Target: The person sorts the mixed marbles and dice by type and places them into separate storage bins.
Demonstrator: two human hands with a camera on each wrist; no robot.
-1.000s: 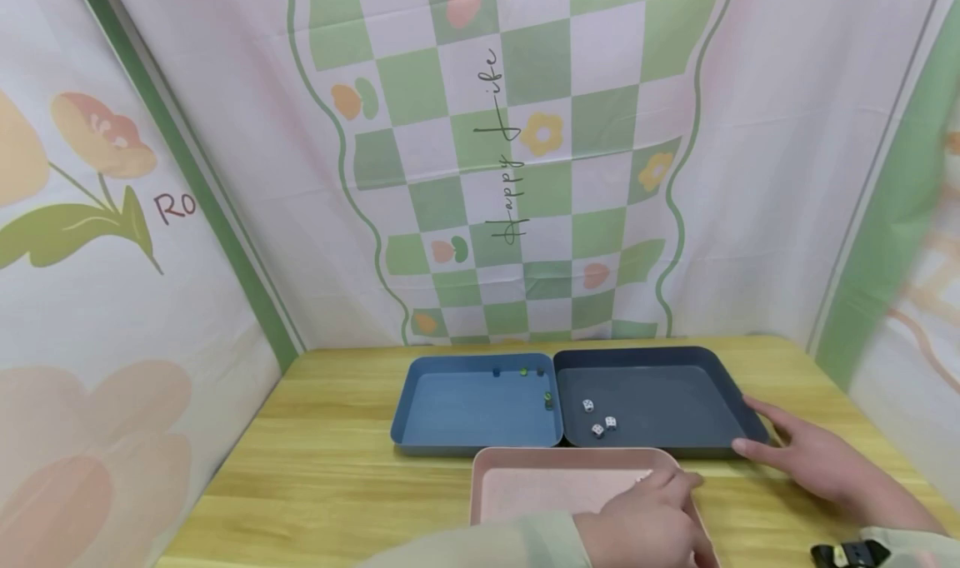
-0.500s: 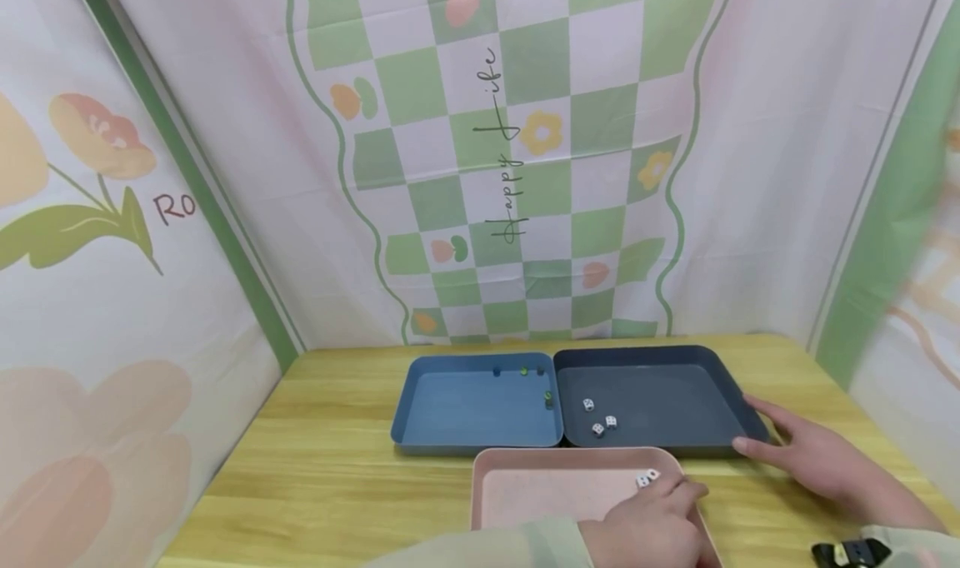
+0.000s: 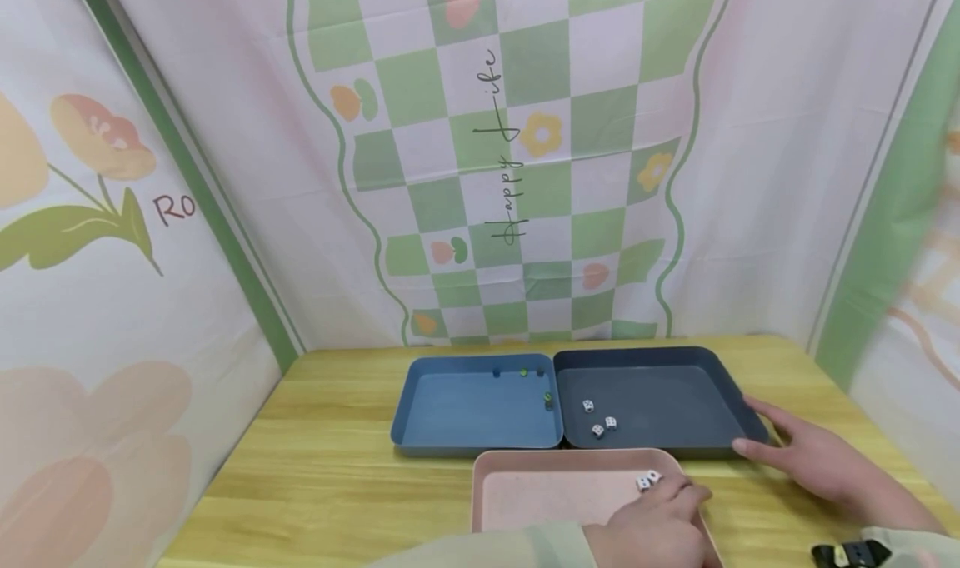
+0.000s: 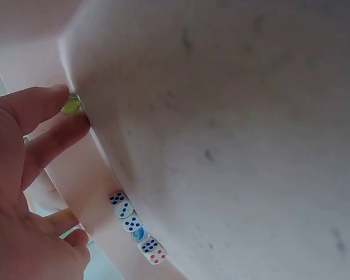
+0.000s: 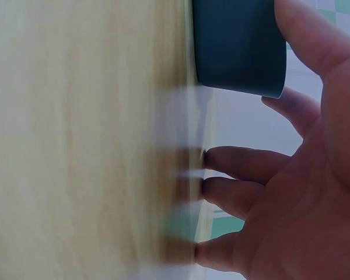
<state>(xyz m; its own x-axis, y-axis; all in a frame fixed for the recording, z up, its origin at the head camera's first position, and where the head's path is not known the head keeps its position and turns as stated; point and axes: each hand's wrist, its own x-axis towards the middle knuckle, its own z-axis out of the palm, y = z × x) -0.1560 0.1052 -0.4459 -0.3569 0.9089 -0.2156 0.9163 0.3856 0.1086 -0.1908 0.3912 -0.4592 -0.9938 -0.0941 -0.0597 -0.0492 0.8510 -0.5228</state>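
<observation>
My left hand (image 3: 660, 525) is inside the pink tray (image 3: 540, 460), by its right wall. In the left wrist view, two of its fingertips pinch a yellow-green marble (image 4: 71, 105) at the foot of the wall. Several white dice (image 4: 131, 223) lie in a row along that wall, with a blue marble (image 4: 139, 234) among them. My right hand (image 3: 817, 460) touches the right side of the dark tray (image 3: 720, 385) with thumb and index finger. Its other fingers (image 5: 236, 195) extend down to the tabletop.
Three white dice (image 3: 597, 430) lie in the dark tray's left part. A blue tray (image 3: 472, 410) adjoins it on the left, with several small marbles (image 3: 548, 400) near its right and back walls. All trays stand on a wooden table (image 3: 322, 468) before a curtain (image 3: 517, 151).
My left hand has shifted slightly right and toward me along the pink tray's wall, uncovering dice near the far right corner. The right hand stays in place.
</observation>
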